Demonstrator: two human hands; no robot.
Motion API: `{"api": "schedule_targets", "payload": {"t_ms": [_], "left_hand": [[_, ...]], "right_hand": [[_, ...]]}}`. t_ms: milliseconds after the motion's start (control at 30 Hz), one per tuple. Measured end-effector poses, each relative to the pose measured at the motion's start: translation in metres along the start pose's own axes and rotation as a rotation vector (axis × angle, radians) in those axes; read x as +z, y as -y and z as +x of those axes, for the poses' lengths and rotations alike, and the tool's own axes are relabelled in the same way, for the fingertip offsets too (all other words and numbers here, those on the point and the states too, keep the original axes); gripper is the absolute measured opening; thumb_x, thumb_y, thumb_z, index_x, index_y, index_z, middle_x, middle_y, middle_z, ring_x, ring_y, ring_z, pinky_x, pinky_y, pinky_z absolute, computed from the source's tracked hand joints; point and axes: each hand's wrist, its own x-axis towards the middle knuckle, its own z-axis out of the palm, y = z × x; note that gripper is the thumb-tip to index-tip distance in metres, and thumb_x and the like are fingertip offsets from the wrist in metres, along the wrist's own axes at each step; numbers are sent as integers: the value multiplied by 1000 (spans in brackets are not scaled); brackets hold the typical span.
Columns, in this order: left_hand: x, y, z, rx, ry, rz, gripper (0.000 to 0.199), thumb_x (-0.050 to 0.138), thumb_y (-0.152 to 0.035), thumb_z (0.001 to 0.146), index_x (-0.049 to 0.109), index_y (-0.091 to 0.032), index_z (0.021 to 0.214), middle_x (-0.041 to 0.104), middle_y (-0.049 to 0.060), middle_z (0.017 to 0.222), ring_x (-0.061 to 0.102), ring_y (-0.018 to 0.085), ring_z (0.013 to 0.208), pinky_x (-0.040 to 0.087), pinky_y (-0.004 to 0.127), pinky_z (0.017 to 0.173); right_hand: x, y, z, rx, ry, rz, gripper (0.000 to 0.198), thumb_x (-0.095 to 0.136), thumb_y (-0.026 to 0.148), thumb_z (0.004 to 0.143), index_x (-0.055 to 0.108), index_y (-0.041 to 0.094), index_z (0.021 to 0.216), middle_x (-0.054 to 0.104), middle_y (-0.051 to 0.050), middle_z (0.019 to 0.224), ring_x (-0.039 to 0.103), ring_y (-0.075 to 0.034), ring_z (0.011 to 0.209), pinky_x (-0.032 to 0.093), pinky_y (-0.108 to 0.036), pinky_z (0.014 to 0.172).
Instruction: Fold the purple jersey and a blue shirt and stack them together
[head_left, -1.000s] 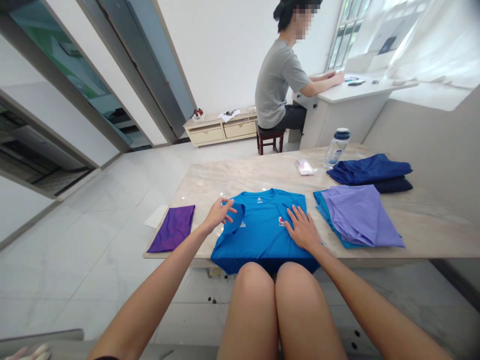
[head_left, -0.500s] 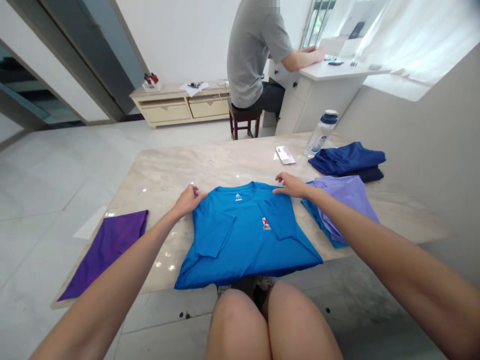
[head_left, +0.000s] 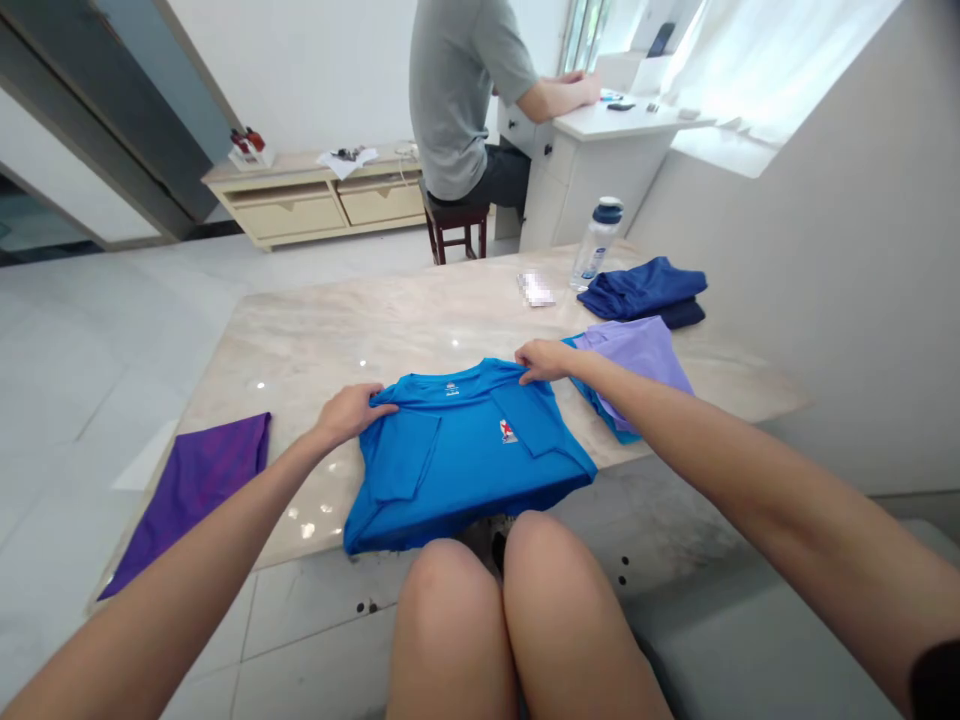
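Observation:
A blue T-shirt [head_left: 465, 450] lies on the marble-patterned table [head_left: 315, 330], its collar away from me and both sleeves folded in over the front. A small red and white logo shows on its chest, and the lower part hangs past the table's near edge. My left hand [head_left: 352, 410] pinches the shirt at its left shoulder, thumb on top. At the right shoulder my right hand [head_left: 544, 360] grips the cloth the same way. Close by my right wrist lies a folded lilac garment [head_left: 637, 355] on top of blue cloth.
Folded purple cloth [head_left: 195, 490] lies at the table's left end. Dark blue folded clothes [head_left: 645, 290], a clear water bottle [head_left: 598, 245] and a small flat pale item [head_left: 535, 289] are at the back right. Beyond, a person in grey [head_left: 457, 100] sits at a white desk [head_left: 600, 150].
Both hands have closed on the shirt's shoulders, where the fingers were looser before. The cloth there is now bunched slightly. The whole view has shifted, so things appear further left.

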Motion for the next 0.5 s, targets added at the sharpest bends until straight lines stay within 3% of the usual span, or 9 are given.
{"api": "schedule_targets", "payload": {"t_ms": [133,233,400,500], "left_hand": [[-38,-1,6,-82,-128,150,38,67,-65,92,73,-27,93,79,7,91,73,31,90,39,31,65],[-77,-7,31,-114,-228,227,34,70,-60,94,74,-27,95,79,8,96,73,32,95,42,32,69],[-136,-22,83,-165,-462,187,41,72,-52,99,77,-17,120,79,10,114,66,28,105,51,39,92],[-150,-24,104,-191,-670,89,45,71,-48,101,75,-13,129,77,10,126,63,25,109,49,45,103]], "right_hand": [[-28,13,-4,108,-233,-58,31,76,39,97,76,19,120,78,-16,127,72,-31,114,51,-32,84],[-58,23,13,180,-359,-68,30,72,35,99,76,18,123,78,-20,128,73,-35,117,55,-39,92],[-112,32,67,262,-696,-37,23,62,18,104,68,10,125,76,-20,123,70,-34,120,52,-50,107],[-133,27,94,282,-893,-9,25,60,11,104,62,11,129,73,-16,121,67,-32,121,47,-56,111]]}}
